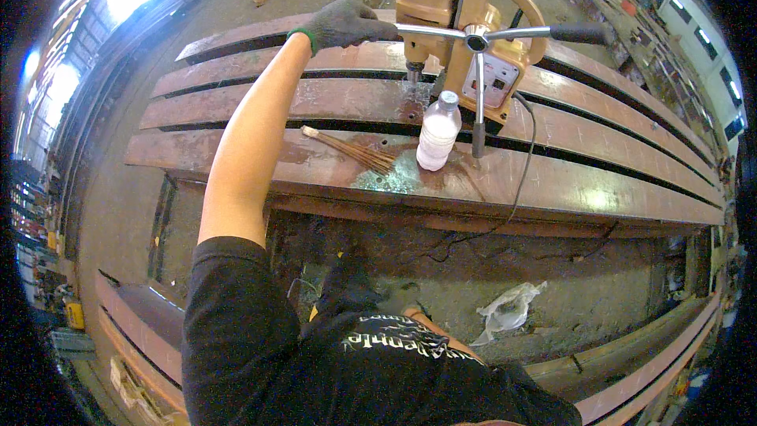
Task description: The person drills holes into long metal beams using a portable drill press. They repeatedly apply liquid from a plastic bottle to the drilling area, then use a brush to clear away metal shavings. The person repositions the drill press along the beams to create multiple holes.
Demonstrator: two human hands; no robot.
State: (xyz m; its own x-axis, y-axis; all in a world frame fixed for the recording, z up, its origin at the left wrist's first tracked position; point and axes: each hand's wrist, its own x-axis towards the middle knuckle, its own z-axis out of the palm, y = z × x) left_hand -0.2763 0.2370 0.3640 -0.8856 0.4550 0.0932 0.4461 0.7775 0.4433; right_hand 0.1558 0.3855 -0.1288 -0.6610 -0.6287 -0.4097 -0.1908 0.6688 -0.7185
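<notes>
A tan magnetic drill (473,39) stands on the rusty steel beams, its spindle (414,71) pointing down at the steel. My left hand (347,24), in a dark glove with a green cuff, is wrapped round the grip at the left end of its feed handle. Low in front of my body is my right hand (400,298), also in a dark glove; its fingers are too dark and blurred to make out. A clear plastic bottle (439,132) of whitish liquid stands upright before the drill. Left of it lies a stick brush (347,150), its spread end touching shiny metal shavings (390,176).
Several long steel beams (623,181) lie side by side with dark gaps between them. A black cable (527,166) runs from the drill over the front edge. Crumpled clear plastic (511,308) lies on the floor below. More beams (142,339) lie near me at lower left.
</notes>
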